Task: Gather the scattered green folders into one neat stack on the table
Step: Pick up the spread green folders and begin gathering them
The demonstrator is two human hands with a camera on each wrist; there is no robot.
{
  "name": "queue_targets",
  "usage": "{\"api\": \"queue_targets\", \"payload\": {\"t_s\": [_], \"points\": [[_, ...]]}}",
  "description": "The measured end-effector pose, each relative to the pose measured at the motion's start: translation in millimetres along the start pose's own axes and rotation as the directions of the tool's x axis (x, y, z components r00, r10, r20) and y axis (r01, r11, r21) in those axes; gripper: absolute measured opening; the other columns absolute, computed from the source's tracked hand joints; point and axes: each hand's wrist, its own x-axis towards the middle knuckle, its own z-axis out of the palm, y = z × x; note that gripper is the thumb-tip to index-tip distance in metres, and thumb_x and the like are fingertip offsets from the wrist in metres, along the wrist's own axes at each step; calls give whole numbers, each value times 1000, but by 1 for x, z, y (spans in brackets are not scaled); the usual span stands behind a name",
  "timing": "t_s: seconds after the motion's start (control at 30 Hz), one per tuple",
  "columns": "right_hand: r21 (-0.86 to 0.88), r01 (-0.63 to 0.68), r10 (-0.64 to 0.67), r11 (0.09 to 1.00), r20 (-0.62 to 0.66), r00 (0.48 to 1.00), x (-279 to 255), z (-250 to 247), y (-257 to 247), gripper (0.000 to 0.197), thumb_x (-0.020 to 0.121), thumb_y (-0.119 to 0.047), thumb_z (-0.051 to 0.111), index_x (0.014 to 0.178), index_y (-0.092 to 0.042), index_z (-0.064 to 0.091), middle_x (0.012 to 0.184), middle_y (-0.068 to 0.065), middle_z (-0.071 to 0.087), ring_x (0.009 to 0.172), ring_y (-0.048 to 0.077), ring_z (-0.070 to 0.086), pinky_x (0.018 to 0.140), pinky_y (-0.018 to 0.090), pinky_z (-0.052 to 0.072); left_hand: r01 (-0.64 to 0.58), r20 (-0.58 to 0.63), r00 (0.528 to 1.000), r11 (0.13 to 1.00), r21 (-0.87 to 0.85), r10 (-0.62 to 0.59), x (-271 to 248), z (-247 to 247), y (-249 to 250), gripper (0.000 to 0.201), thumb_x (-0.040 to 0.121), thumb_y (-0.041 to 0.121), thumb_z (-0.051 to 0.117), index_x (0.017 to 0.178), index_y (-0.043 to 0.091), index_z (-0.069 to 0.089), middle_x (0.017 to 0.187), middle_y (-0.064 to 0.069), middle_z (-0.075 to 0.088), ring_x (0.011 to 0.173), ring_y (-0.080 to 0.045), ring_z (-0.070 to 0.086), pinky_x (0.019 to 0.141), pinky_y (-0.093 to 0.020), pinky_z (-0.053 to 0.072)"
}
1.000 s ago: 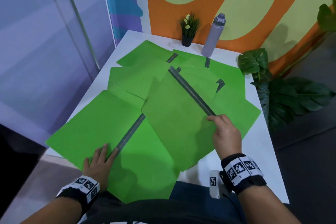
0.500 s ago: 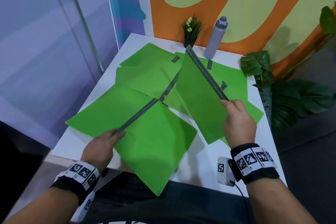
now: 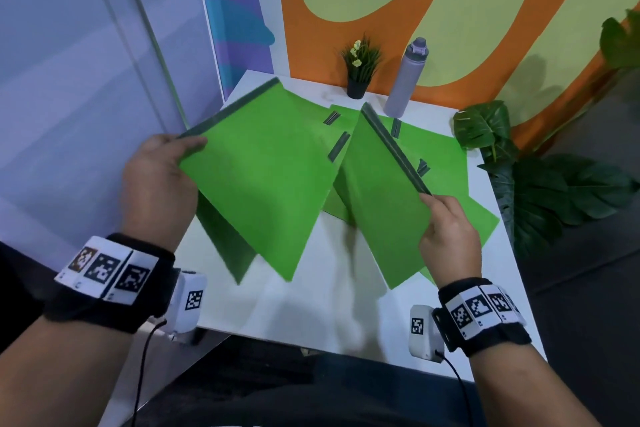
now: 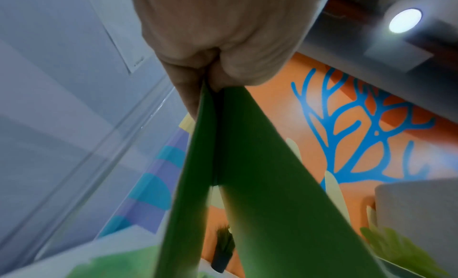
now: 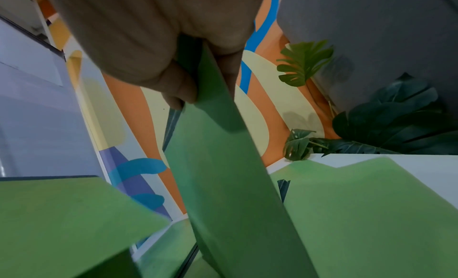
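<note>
Pinching a raised green folder (image 3: 263,180) apiece, left hand (image 3: 156,184) and right hand (image 3: 448,236) seemingly grip the spines.

Colourful mural wall (image 3: 450,10), grey floor (image 3: 588,253)

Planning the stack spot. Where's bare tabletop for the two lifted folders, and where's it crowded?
Bare: the table's near strip, under and between the left hand's folder and right hand's folder. Crowded: the middle and right, covered by folders on the table; bottle and potted plant line the far edge.
</note>
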Motion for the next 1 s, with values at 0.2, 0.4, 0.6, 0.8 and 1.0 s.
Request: {"api": "queue_targets", "payload": {"t_s": [0.2,0.4,0.6,0.8,1.0], "points": [[57,-20,22,998,-36,999,-3,3,0,56,73,18,48,122,-5,60,120,11,61,80,34,63,63,40,55,445,394,863,847,-292,-317,-38,52,-32,59,67,-9,55,116,19,69,127,-9,64,108,-22,61,100,-32,46],[2,11,-11,1000,-15,1000,-3,4,2,68,67,20,47,128,-9,55,108,11,63,66,33,58,51,36,50,814,691,516,541,-212,-506,-91,94,-72,66,65,-23,42,115,11,67,98,-21,65,69,-30,50,66,-32,44],[-10,81,-81,997,11,997,2,9,-29,66,71,18,54,132,-8,51,100,13,70,51,25,56,43,17,35,917,761,373,334,-217,-530,-88,105,-70,61,88,-3,53,141,23,36,106,-21,64,84,-33,61,67,-40,56],[264,321,-408,910,421,810,-44,40,-63,39,91,-30,53,128,-20,54,110,-1,70,85,11,67,73,30,58,966,879,232,203,-159,-416,-99,121,-57,36,100,19,42,133,7,47,119,-16,62,98,-31,65,76,-47,56],[163,94,-183,982,720,669,-59,77,-23,56,94,-54,31,132,-19,52,136,1,55,120,15,54,103,29,42,941,900,123,337,28,-419,-110,128,-65,52,93,45,52,129,10,42,123,-17,62,98,-37,70,74,-51,59]]}}
